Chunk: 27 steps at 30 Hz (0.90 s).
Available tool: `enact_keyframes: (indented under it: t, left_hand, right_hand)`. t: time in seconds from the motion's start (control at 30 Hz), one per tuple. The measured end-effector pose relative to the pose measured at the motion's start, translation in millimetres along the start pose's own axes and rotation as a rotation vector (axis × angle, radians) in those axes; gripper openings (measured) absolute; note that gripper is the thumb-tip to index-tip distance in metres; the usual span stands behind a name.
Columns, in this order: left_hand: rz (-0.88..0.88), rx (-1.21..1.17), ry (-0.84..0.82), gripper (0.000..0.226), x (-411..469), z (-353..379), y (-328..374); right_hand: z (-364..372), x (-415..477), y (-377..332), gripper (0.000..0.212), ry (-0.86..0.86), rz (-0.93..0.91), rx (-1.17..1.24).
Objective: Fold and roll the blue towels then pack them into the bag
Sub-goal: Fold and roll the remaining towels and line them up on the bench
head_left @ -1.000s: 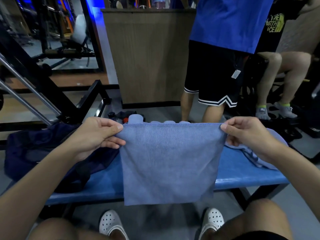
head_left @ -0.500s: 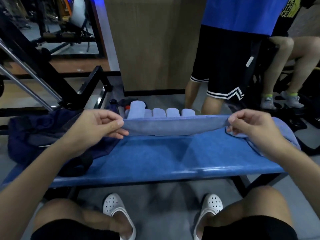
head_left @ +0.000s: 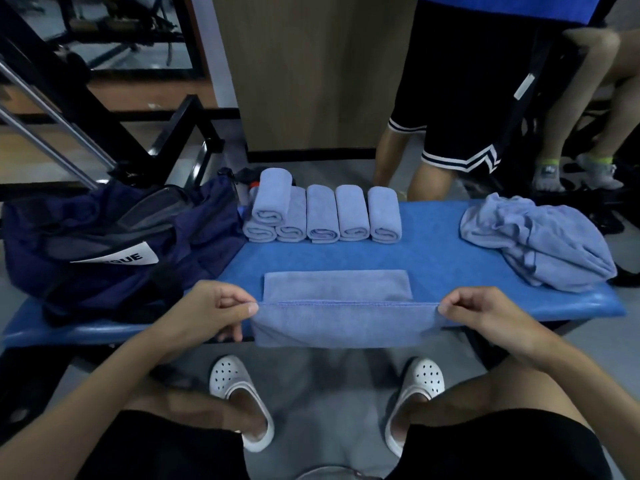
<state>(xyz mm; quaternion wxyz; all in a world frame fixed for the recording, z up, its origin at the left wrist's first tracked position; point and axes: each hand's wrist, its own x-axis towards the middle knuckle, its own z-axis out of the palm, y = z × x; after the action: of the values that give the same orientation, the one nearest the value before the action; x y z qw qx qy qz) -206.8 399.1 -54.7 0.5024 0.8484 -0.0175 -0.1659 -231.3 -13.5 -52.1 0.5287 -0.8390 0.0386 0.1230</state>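
Blue towel (head_left: pixel 337 308) stretched flat at the near edge, far part lying on the bench, near part hanging over, six rolled blue towels (head_left: pixel 322 213) in a far row, one on top, loose towel pile (head_left: pixel 540 242) far right, dark blue bag (head_left: pixel 114 237) open on the left

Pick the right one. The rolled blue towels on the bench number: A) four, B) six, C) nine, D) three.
B: five rolled towels lie side by side at the far edge of the bench, and a sixth roll sits on top at their left end, next to the bag.
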Motion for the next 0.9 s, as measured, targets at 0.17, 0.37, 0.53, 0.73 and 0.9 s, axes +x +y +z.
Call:
enact_keyframes:
  t: [0.17,0.37,0.53,0.73,0.9]
  left_hand:
    - [0.009,0.025,0.156,0.013,39.3,7.0,-7.3]
    - [-0.050,-0.009,0.231,0.011,92.0,15.0,-27.7]
    - [-0.094,0.045,0.238,0.020,114.9,24.6,-42.6]
    - [-0.076,0.136,0.301,0.019,120.9,33.3,-48.2]
    - [-0.079,0.158,0.338,0.021,121.3,36.4,-48.7]
  right_hand:
    - [11.1,41.3,14.5,0.017,0.120,0.002,0.039]
    - [31.1,95.7,33.3,0.020,0.263,0.028,0.006]
    - [39.0,121.2,50.5,0.020,0.300,0.031,-0.157]
    - [44.9,128.1,58.0,0.020,0.358,-0.006,-0.306]
    - [47.6,132.3,58.9,0.018,0.410,-0.023,-0.392]
